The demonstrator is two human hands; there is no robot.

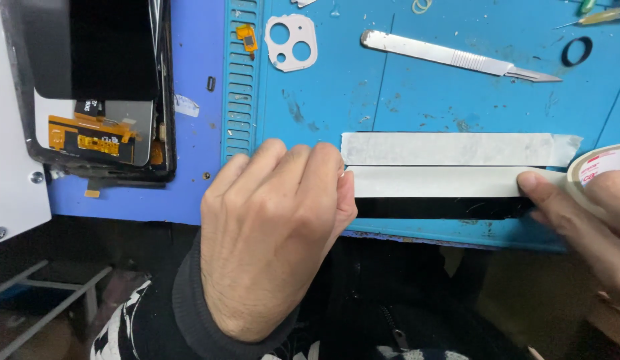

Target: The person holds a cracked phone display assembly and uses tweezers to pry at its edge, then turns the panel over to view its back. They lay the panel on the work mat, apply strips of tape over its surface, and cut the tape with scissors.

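Head view, looking down on the blue worktop [416,100]. The left hand [273,233] is curling at the near edge, its fingertips pressing together on the left end of a white tape strip [433,181]. The right hand [583,213] is gripping a tape roll [600,167] at the right, one finger pinning the strip's right end. The strip is lying across a black bar [443,208], just near of a second white strip [456,149]. Far left, an opened phone [100,137] is showing orange flex cables. A scalpel [456,59] and a white camera frame [291,43] are lying farther away.
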